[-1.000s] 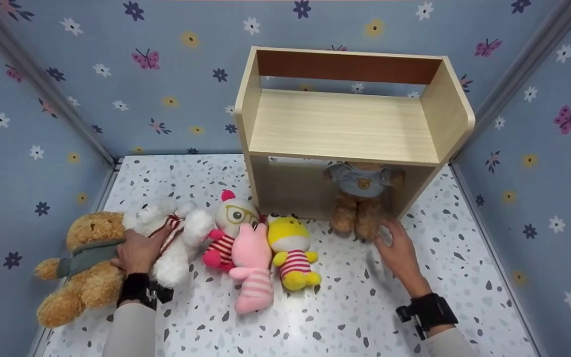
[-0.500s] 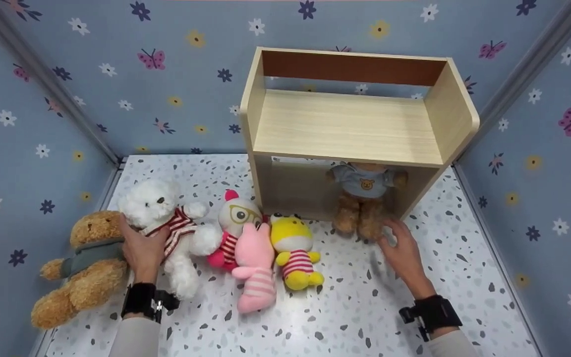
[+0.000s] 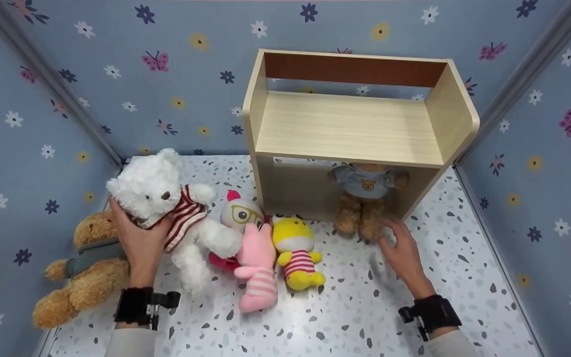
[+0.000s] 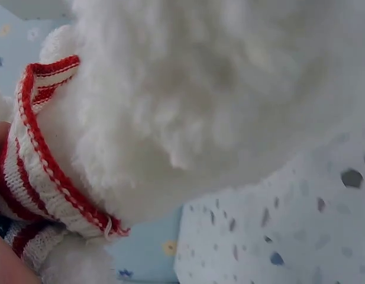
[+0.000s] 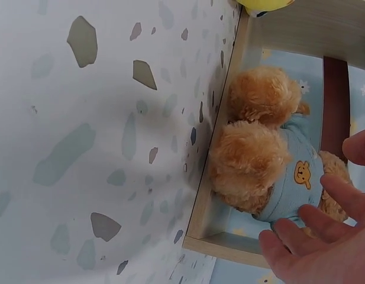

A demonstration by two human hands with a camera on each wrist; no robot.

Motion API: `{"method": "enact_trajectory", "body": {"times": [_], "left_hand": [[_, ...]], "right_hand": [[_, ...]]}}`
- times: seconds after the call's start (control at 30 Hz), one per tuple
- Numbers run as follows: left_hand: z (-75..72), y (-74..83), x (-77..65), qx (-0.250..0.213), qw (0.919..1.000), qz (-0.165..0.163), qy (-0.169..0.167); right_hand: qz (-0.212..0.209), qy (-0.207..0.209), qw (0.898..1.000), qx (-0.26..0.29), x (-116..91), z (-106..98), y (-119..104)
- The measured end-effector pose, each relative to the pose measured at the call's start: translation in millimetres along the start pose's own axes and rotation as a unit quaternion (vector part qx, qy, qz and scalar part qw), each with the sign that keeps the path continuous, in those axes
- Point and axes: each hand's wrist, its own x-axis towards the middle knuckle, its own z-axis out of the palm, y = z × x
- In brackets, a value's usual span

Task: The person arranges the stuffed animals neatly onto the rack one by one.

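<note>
My left hand (image 3: 139,243) grips a white teddy bear (image 3: 186,220) in a red-and-white striped knit top, behind its neck and upper body. The bear leans upright, its legs overlapping the red-and-white panda doll (image 3: 241,213). In the left wrist view, white fur (image 4: 188,106) and the striped collar (image 4: 58,177) fill most of the picture. My right hand (image 3: 404,253) is at the foot of a brown teddy bear (image 3: 367,186) in a light blue shirt, fingers spread and relaxed. That bear sits in the shelf's lower compartment; the upper board hides its head.
A two-tier wooden shelf (image 3: 347,126) stands against the flowered back wall. Left of my left hand lies a tan bear (image 3: 94,285) in a grey-green top. In front of the shelf lie a pink rabbit doll (image 3: 258,263) and a yellow doll (image 3: 295,243) with a striped body.
My left hand has raised and tilted the white bear upright, from lying beside the tan bear, and shifted it slightly toward the panda doll. My right hand has stayed at the brown bear's foot.
</note>
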Motion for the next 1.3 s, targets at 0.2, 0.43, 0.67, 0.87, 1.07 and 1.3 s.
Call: {"method": "enact_trajectory", "body": {"times": [0.2, 0.43, 0.67, 0.87, 1.07, 1.3], "left_hand": [[11.3, 23.6, -10.1, -0.04, 0.998, 0.007, -0.049], [38.3, 39.8, -29.2, -0.108, 0.9881, -0.001, -0.11], [71.4, 47.2, -55.9, -0.116, 0.9796, 0.002, -0.164], [98.3, 50.5, -75.8, -0.1, 0.9769, 0.023, -0.188], [123.3, 54.0, -93.1, -0.057, 0.9762, 0.031, -0.207], [148.5, 58.2, -108.0, -0.045, 0.9695, 0.072, -0.23]], "right_hand": [[-0.004, -0.015, 1.0, 0.01, -1.4, -1.9, 0.2], [0.02, -0.045, 0.999, 0.005, -1.9, -4.4, -7.4], [-0.001, -0.072, 0.997, 0.019, -4.3, 0.3, -33.4], [-0.031, -0.074, 0.995, 0.052, -3.6, 7.4, -53.7], [-0.022, -0.1, 0.991, 0.086, -3.0, 18.6, -72.7], [0.001, -0.154, 0.973, 0.17, -0.8, 32.9, -93.3]]}}
